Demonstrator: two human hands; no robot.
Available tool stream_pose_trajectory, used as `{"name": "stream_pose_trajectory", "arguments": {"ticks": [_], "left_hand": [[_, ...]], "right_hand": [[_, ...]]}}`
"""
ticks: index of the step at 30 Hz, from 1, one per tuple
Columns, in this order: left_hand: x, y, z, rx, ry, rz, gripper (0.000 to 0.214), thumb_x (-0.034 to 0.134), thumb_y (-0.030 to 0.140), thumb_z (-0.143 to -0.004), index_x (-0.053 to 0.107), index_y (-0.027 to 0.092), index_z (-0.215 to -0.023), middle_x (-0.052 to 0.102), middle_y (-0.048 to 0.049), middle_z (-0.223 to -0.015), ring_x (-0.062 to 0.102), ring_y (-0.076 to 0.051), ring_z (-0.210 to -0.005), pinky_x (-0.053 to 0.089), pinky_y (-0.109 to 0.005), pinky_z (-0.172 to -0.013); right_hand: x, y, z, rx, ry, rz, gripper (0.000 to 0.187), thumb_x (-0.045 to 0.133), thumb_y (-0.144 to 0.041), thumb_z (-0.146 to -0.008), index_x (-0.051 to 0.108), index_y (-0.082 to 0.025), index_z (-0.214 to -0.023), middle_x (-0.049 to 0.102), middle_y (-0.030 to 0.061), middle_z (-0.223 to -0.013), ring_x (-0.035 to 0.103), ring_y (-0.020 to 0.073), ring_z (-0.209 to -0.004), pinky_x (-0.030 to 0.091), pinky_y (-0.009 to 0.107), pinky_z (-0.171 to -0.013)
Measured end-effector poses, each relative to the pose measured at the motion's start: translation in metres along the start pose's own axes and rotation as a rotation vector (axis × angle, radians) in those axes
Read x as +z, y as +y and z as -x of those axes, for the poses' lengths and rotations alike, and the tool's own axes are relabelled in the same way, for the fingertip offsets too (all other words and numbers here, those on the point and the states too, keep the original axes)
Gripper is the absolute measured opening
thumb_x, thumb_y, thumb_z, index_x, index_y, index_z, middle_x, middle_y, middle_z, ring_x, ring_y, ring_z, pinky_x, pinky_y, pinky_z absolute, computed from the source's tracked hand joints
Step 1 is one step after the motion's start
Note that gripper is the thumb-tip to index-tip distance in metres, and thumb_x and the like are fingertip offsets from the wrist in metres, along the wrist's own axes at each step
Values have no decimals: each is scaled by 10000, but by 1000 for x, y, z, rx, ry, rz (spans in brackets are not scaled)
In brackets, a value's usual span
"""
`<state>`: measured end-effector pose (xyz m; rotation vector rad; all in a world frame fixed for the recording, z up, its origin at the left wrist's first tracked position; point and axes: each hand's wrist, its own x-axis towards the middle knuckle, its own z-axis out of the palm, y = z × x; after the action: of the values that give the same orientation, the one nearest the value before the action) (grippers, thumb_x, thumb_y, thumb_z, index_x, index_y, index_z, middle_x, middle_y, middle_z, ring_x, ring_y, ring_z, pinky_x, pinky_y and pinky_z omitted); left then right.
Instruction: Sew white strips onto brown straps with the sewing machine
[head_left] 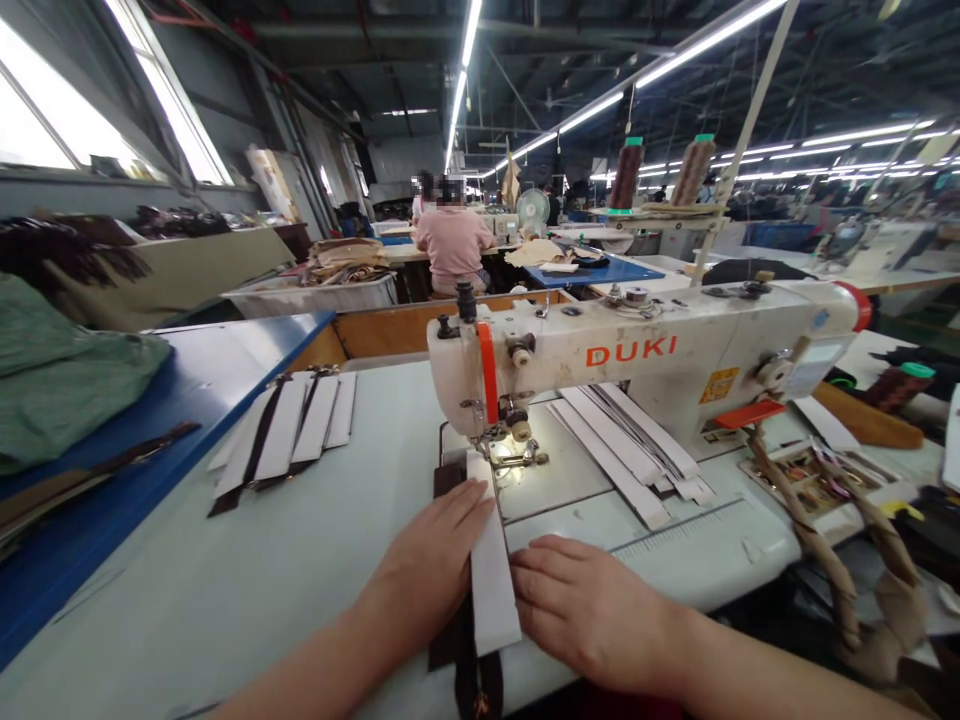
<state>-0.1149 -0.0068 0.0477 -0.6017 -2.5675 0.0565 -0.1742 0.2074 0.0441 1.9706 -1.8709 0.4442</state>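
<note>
A white strip (495, 590) lies lengthwise over a dark brown fabric strip (448, 640), its far end under the presser foot (514, 455) of a sewing machine (555, 350). From beneath its near end comes a dark tape (478, 685) with a brassy metal bit, perhaps a zipper. My left hand (431, 550) rests flat, fingertips on the white strip just before the foot. Along the strip's right edge, my right hand (592, 610) has its fingers curled against it; the thumb is hidden. The machine's lamp lights the needle area.
Finished-looking white and dark strips (281, 430) lie left on the table. More white strips (622, 440) sit under the machine arm. At right are a tray of small tools (832, 480) and thread cones (628, 175). A blue table (247, 350) adjoins; a person in pink (454, 245) sits ahead.
</note>
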Motion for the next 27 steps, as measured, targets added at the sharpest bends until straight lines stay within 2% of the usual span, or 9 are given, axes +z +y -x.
{"name": "stream_pose_trajectory", "arguments": {"ticks": [4, 9, 14, 17, 21, 27], "left_hand": [[13, -15, -9, -38, -112, -17, 399, 400, 71, -811, 571, 41, -1171, 646, -201, -1204, 616, -261, -1132, 512, -401, -964], [16, -17, -6, -33, -115, -34, 431, 408, 115, -823, 526, 46, -1232, 622, -193, -1257, 588, -237, -1177, 493, -367, -986], [11, -12, -10, 29, -74, -88, 415, 316, 79, -832, 564, 17, -1159, 668, -180, -1163, 623, -232, -1115, 500, -339, -963], [5, -2, -4, 53, -76, -108, 420, 302, 51, -820, 591, 43, -1125, 690, -156, -1122, 637, -231, -1091, 510, -337, -948], [-2, 11, 8, 98, -58, -200, 410, 347, 32, -786, 602, 42, -1108, 687, -179, -1134, 651, -236, -1065, 531, -320, -917], [-1, 9, 12, 96, -52, -234, 424, 363, 51, -782, 590, 46, -1139, 689, -175, -1145, 652, -232, -1059, 541, -324, -904]], "right_hand": [[8, 9, -10, 45, -86, -6, 129, 494, -189, -952, 611, -133, -958, 659, 62, -1056, 552, 202, -1023, 434, 336, -967], [22, 17, -28, 209, -137, 48, 91, 604, -173, -885, 619, -130, -964, 663, 66, -1019, 559, 214, -953, 455, 353, -918], [24, 15, -33, 193, -159, 48, 68, 592, -163, -882, 637, -128, -921, 674, 80, -970, 562, 218, -899, 468, 354, -852], [22, 1, -27, 174, -111, 13, 99, 606, -205, -867, 636, -126, -918, 670, 82, -951, 557, 226, -885, 467, 359, -852], [23, -19, -20, 163, -45, -17, 155, 591, -250, -865, 650, -118, -921, 681, 91, -930, 564, 237, -893, 469, 355, -856], [41, -22, -18, 174, 84, 41, 149, 553, -247, -896, 648, -143, -847, 695, 84, -869, 582, 216, -839, 493, 325, -777]]}}
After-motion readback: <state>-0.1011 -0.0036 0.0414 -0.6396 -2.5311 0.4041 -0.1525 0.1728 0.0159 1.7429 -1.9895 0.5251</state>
